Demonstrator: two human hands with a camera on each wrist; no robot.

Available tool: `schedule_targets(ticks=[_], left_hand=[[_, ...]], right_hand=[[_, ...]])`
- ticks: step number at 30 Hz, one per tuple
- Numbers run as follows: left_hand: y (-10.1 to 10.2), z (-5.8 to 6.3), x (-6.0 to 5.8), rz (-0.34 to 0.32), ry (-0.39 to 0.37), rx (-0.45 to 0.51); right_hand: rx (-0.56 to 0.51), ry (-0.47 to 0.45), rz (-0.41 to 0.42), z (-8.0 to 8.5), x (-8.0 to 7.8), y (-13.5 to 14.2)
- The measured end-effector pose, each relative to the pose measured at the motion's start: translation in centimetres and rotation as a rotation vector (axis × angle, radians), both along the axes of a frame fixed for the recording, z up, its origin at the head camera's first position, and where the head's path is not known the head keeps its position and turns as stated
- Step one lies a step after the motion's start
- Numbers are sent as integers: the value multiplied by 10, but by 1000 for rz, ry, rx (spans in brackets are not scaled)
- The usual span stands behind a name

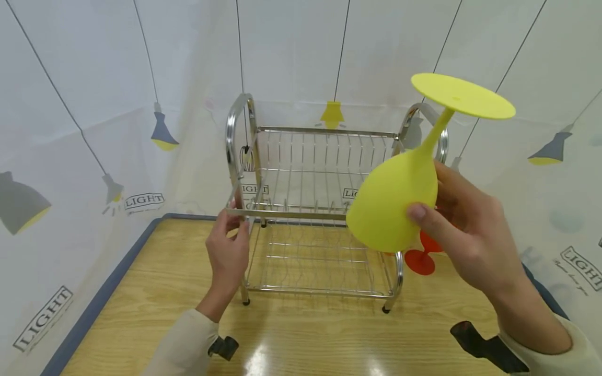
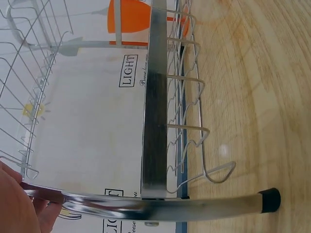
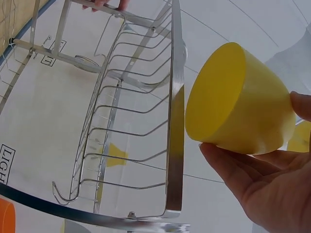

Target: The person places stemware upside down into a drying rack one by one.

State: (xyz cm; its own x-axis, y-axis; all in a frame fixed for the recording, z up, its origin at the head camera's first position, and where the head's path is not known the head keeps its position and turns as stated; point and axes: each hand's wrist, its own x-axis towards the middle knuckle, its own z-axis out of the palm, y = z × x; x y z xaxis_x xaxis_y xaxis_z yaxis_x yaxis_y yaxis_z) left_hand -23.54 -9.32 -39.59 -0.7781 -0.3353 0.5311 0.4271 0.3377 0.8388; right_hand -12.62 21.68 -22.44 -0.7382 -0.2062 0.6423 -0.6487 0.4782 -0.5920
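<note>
My right hand (image 1: 475,235) grips a yellow wine glass (image 1: 395,203) by its bowl, thumb on the near side. The glass is tilted upside down, its round foot up and its mouth toward the lower left. It hangs in front of the upper right of a two-tier metal dish rack (image 1: 301,214). In the right wrist view the bowl's open mouth (image 3: 216,92) faces the front rail of the upper tier, and it is hollow. My left hand (image 1: 228,250) holds the rack's left front post, just below the upper tier; in the left wrist view fingers (image 2: 46,216) wrap that tube.
A red goblet (image 1: 420,261) stands on the wooden table (image 1: 329,339) right of the rack, partly hidden behind my right hand. Orange cups (image 2: 129,22) show beyond the rack in the left wrist view. A lamp-patterned cloth (image 1: 291,52) surrounds the table.
</note>
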Motion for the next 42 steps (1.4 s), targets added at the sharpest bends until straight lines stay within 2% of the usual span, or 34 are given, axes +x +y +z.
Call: schedule_targets(ticks=[4, 9, 19, 26, 37, 42], left_hand=[[0, 0, 0, -3, -32, -15], [1, 2, 0, -21, -71, -33], [1, 4, 2, -43, -129, -25], [2, 6, 1, -44, -166, -27], [4, 7, 1, -18, -198, -96], [3, 7, 1, -3, -216, -121]], right_hand=[[-37, -18, -35, 5, -10, 2], [-14, -62, -147, 10, -24, 2], [25, -160, -309, 4, -56, 3], [49, -186, -347, -1, -71, 5], [179, -258, -371, 2, -79, 0], [284, -282, -360, 6, -83, -1]])
